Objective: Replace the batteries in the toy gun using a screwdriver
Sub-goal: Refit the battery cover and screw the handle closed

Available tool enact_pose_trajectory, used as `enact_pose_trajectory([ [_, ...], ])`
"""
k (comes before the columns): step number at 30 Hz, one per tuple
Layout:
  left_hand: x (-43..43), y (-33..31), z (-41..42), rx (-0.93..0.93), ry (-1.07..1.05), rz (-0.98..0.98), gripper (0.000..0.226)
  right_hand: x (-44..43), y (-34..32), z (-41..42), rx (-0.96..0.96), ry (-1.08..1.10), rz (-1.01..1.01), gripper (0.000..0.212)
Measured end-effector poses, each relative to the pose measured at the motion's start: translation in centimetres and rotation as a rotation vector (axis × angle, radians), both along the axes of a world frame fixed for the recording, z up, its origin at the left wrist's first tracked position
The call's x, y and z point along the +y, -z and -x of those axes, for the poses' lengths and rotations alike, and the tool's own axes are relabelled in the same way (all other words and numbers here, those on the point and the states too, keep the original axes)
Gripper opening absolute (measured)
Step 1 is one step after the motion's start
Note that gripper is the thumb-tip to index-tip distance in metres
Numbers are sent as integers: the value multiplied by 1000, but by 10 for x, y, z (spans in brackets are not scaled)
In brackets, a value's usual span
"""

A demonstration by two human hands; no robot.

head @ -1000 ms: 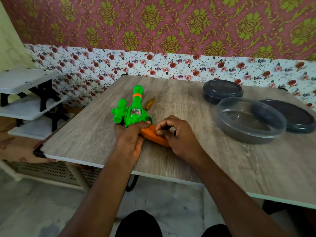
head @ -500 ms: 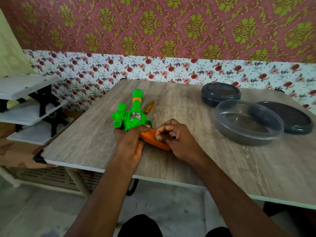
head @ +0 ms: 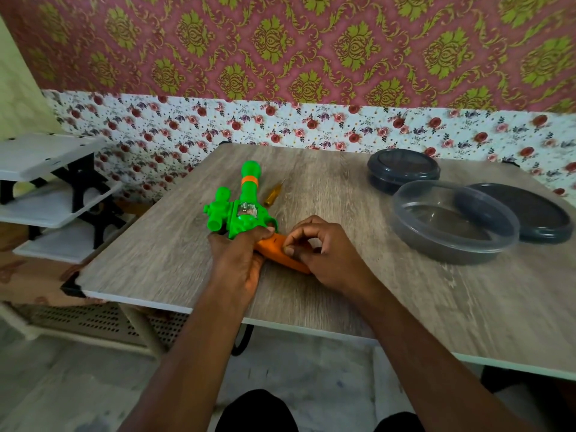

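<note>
A green toy gun (head: 241, 202) with an orange grip (head: 276, 249) lies flat on the wooden table (head: 343, 291), barrel pointing away from me. My left hand (head: 238, 255) holds the gun where the green body meets the grip. My right hand (head: 324, 252) rests on the orange grip with fingers curled, fingertips pinching at something small on it; what they pinch is hidden. A screwdriver (head: 273, 194) with a yellow handle lies on the table just right of the barrel, untouched.
A clear round container (head: 452, 224) stands at the right. Behind it lie a dark lid (head: 526, 213) and a closed dark round container (head: 403, 168). White shelves (head: 46, 194) stand left of the table. The patterned wall runs along the table's far edge.
Both hands stay on the gun. My right fingers have shifted slightly on the orange grip. The camera has tilted a little, lowering the scene in view.
</note>
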State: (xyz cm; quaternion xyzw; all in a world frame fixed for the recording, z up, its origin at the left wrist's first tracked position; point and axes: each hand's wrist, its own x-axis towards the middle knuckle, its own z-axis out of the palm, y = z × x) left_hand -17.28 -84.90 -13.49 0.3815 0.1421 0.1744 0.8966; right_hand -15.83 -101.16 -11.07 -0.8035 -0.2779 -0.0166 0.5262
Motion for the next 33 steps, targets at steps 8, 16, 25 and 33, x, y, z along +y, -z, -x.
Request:
enact_pose_trajectory([
  [8,-3,-4,4,9,-24,3,85,-2,0,0,50,4,-48,9],
  [16,-4,-5,6,1,-22,-5,79,-5,-1,2,58,-12,-140,9],
  [25,-4,-5,5,20,-20,-10,78,-3,-3,0,212,-1,-233,14],
  [33,-4,-5,4,51,-37,-4,79,2,-14,-2,454,-17,-298,30],
])
